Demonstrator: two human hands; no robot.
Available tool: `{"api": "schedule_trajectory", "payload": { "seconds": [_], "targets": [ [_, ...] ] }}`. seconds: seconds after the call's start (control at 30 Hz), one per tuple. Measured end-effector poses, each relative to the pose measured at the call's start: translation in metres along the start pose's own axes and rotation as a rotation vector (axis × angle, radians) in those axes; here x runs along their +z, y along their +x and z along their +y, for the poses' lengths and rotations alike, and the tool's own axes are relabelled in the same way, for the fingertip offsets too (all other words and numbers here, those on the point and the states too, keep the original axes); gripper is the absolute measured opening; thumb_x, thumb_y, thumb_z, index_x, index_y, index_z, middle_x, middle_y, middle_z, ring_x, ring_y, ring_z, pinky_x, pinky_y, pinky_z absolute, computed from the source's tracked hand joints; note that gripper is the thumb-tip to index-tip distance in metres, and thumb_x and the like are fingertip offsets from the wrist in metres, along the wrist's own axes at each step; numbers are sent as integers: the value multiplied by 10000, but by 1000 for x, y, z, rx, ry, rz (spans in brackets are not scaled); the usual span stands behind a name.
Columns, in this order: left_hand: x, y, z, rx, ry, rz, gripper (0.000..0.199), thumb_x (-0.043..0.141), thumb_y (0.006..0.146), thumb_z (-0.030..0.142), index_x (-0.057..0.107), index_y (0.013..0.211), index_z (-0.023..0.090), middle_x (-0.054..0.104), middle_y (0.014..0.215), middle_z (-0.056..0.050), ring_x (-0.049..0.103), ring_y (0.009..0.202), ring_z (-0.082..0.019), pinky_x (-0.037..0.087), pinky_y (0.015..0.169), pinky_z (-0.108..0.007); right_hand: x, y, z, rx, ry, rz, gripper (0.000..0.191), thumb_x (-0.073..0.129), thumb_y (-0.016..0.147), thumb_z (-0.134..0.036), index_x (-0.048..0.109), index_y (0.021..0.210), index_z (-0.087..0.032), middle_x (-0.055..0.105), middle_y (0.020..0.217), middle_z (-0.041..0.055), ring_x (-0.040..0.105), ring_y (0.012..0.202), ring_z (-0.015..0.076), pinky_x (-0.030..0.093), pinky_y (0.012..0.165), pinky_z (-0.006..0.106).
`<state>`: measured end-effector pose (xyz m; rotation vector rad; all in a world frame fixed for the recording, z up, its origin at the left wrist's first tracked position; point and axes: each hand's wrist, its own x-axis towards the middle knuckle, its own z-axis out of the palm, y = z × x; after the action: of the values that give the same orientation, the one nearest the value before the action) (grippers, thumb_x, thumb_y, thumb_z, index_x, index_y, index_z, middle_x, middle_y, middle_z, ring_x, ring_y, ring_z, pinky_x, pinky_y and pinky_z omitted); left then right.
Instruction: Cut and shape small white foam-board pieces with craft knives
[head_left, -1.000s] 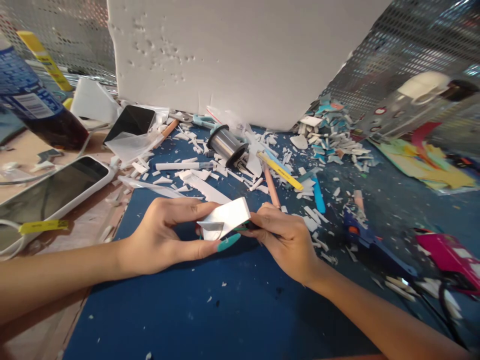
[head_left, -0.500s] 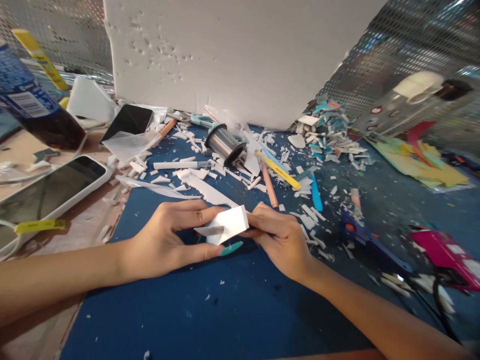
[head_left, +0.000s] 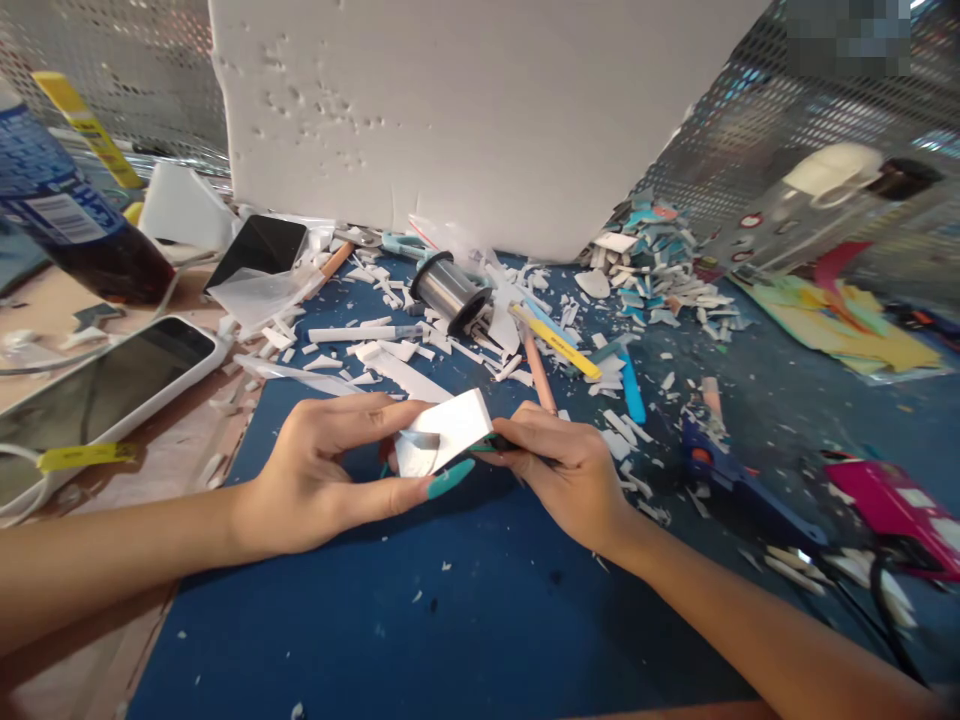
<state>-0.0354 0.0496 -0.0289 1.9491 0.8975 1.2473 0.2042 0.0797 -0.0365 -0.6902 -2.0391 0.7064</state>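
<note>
My left fingers [head_left: 375,424] clamp a white piece [head_left: 458,424], right fingers [head_left: 536,438] something dark [head_left: 494,442]; scraps [head_left: 660,262] litter the mat's [head_left: 420,640] far edge, board [head_left: 480,120] behind.

The white block [head_left: 454,428] looks like smooth, matt foam. The far white board [head_left: 487,120] is matt, pitted at left. The spool of wire [head_left: 450,290] has a metallic sheen. The near-left phone [head_left: 112,398] has a glossy screen; the blue worktop [head_left: 420,650] looks smooth.

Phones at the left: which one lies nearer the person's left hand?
The white-edged phone, closer to the camera, lies nearer the left hand; the black phone sits farther back, partly hidden by translucent film.
</note>
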Motion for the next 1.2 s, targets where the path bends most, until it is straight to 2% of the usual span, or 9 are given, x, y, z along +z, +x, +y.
{"api": "schedule_trajectory", "payload": {
  "seconds": [0.13, 0.23, 0.33, 0.5, 0.6, 0.7, 0.93, 1.07, 1.2],
  "targets": [
    [3, 1, 1, -57, -3, -62, 191, 721, 828, 252, 736, 979, 137, 679, 745, -33, 561, 580, -107, 501, 537, -200, 0, -2, 4, 11, 6, 6, 247, 615, 919, -183, 744, 1104, -281, 595, 644, -6, 507, 581, 129, 434, 511, 257],
    [6, -1, 0, -128, 15, -143, 168, 698, 845, 265, 742, 967, 158, 702, 841, -50, 624, 673, -136, 521, 592, -215, 0, -4, 3, 48, -8, -35, 290, 608, 892, -93, 751, 1078, -265, 578, 644, -7, 504, 597, 133, 437, 529, 266],
    [7, -4, -2, -127, 51, -167, 198, 674, 867, 293, 736, 1001, 160, 716, 941, -76, 663, 751, -165, 531, 629, -232, 0, -4, 1, 55, -28, -43, 290, 595, 886, -68, 751, 1063, -237, 573, 650, -2, 498, 604, 137, 433, 542, 274],
    [2, -3, 0, 64, 165, -120, 186, 628, 907, 326, 695, 945, 157, 680, 778, -47, 613, 630, -135, 496, 543, -214, -1, -2, -3, 94, -60, -99, 229, 576, 916, -104, 752, 1032, -192, 542, 616, -4, 468, 588, 133, 402, 535, 271],
    [-1, -2, 3, 128, 206, -65, 177, 617, 916, 301, 663, 989, 146, 616, 717, -16, 555, 560, -103, 474, 504, -193, -1, -2, -1, 36, -37, -69, 221, 573, 929, -131, 745, 1049, -199, 557, 621, -1, 471, 589, 135, 406, 535, 270],
    [0, -2, 4, 113, 207, -54, 188, 623, 913, 303, 659, 990, 135, 605, 720, -16, 555, 561, -98, 485, 511, -188, -1, -3, 1, -14, -9, -28, 221, 582, 929, -141, 736, 1067, -219, 562, 630, -3, 471, 593, 134, 416, 535, 266],
    [8, -8, -3, -3, 202, -199, 235, 589, 919, 333, 687, 812, 148, 676, 807, -73, 627, 623, -140, 493, 513, -216, 1, -3, -1, 41, -52, -52, 227, 614, 899, -99, 752, 1016, -236, 539, 629, -11, 459, 602, 131, 418, 550, 263],
    [5, -9, -3, 17, 209, -189, 217, 595, 917, 360, 682, 875, 166, 655, 772, -49, 591, 577, -124, 470, 492, -214, 1, -3, -2, 47, -26, -61, 236, 609, 900, -91, 754, 1027, -229, 545, 631, -12, 456, 598, 126, 409, 548, 259],
    [1, -6, -1, 111, 202, -66, 166, 622, 911, 313, 642, 1030, 199, 639, 744, -13, 585, 581, -121, 493, 530, -210, -2, -4, -1, 66, -5, -36, 211, 606, 904, -101, 750, 1030, -189, 561, 635, -5, 473, 591, 123, 412, 540, 257]
  ]
}}
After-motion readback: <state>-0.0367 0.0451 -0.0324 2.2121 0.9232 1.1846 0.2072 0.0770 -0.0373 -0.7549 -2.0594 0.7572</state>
